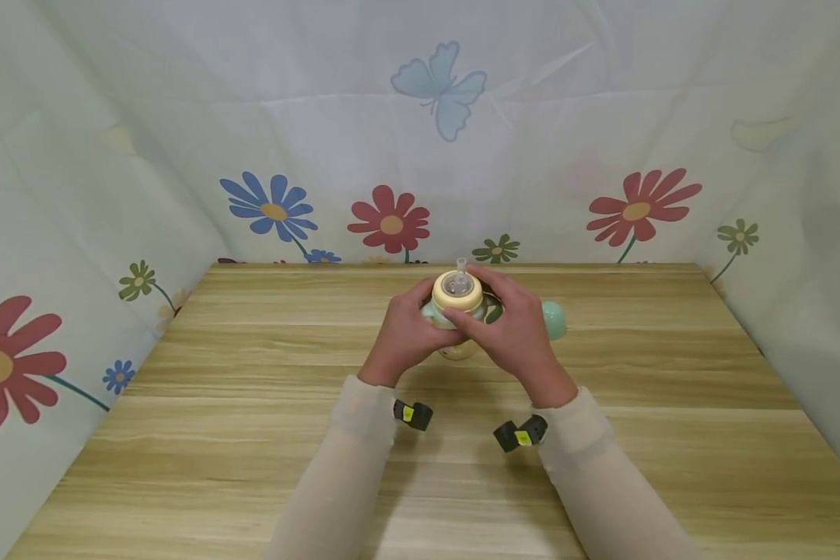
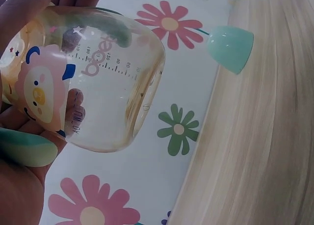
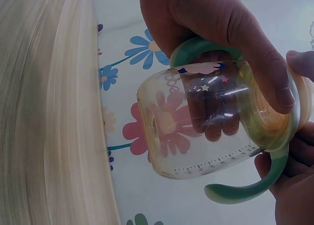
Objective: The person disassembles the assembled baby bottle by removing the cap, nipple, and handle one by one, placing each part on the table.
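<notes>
Both hands hold a baby straw cup (image 1: 456, 294) upright over the far middle of the table. Its clear body (image 2: 113, 87) bears a pink cartoon animal and measuring marks. A cream collar (image 1: 449, 301) rings the top, with a clear straw spout (image 1: 461, 267) sticking up. My left hand (image 1: 409, 329) grips the body from the left, its fingers showing through the clear wall in the right wrist view. On the other side, my right hand (image 1: 514, 327) has thumb and fingers round the collar. Green handles (image 3: 250, 188) curve out from the cup's sides.
A mint-green dome cap (image 1: 553, 320) stands on the wooden table (image 1: 252, 435), just right of my right hand. Flower-printed cloth (image 1: 532, 155) walls the table at the back and on both sides. Each wrist carries a small black camera (image 1: 414, 415).
</notes>
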Tool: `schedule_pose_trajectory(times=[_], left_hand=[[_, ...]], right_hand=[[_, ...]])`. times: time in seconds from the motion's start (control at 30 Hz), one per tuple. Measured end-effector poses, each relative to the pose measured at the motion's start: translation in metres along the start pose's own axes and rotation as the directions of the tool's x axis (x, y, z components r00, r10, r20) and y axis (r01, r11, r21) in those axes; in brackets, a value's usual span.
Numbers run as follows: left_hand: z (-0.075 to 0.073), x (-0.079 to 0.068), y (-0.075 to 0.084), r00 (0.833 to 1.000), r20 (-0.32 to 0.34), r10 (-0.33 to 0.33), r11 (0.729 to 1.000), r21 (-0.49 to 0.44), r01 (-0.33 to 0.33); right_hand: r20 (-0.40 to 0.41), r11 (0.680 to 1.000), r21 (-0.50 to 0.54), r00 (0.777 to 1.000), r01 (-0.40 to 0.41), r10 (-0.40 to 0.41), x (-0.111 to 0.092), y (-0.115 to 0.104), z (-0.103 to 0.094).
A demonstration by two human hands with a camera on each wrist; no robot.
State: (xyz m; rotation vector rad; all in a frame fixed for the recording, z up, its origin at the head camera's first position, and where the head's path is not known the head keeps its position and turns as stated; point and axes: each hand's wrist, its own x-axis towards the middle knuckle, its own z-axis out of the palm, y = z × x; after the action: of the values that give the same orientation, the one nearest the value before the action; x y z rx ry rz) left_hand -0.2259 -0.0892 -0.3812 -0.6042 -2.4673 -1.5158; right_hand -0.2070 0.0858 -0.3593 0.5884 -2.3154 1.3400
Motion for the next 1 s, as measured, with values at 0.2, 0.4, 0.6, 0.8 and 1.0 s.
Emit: schedule_pose_trajectory(times=[0.2, 0.4, 0.6, 0.8, 1.0], left_hand=[[-0.0005, 0.0002, -0.0004, 1.0, -0.002, 0.004, 1.0, 0.003, -0.004], [0.0002, 0.0009, -0.0016, 1.0, -0.004, 0.012, 1.0, 0.002, -0.012], [0.0016, 0.0012, -0.0025, 1.0, -0.008, 0.02, 1.0, 0.003, -0.02], [0.0042, 0.0004, -0.0027, 0.999, -0.028, 0.028, 0.999, 0.027, -0.027], [0.0068, -0.0016, -0.0009, 0.998, -0.035, 0.059, 0.996, 0.069, -0.056]], right_hand=[[0.006, 1.0, 0.002, 1.0, -0.002, 0.002, 0.0006, -0.0003, -0.001], [0.013, 1.0, 0.014, 1.0, -0.009, 0.009, 0.0002, -0.0017, -0.0021], [0.01, 1.0, 0.022, 1.0, -0.022, 0.022, -0.0001, -0.0012, -0.0012], [-0.043, 1.0, -0.002, 0.999, -0.017, 0.017, -0.0001, -0.0013, 0.0022], [-0.09, 0.999, -0.044, 0.996, -0.029, 0.025, -0.0012, -0.0027, 0.0061]])
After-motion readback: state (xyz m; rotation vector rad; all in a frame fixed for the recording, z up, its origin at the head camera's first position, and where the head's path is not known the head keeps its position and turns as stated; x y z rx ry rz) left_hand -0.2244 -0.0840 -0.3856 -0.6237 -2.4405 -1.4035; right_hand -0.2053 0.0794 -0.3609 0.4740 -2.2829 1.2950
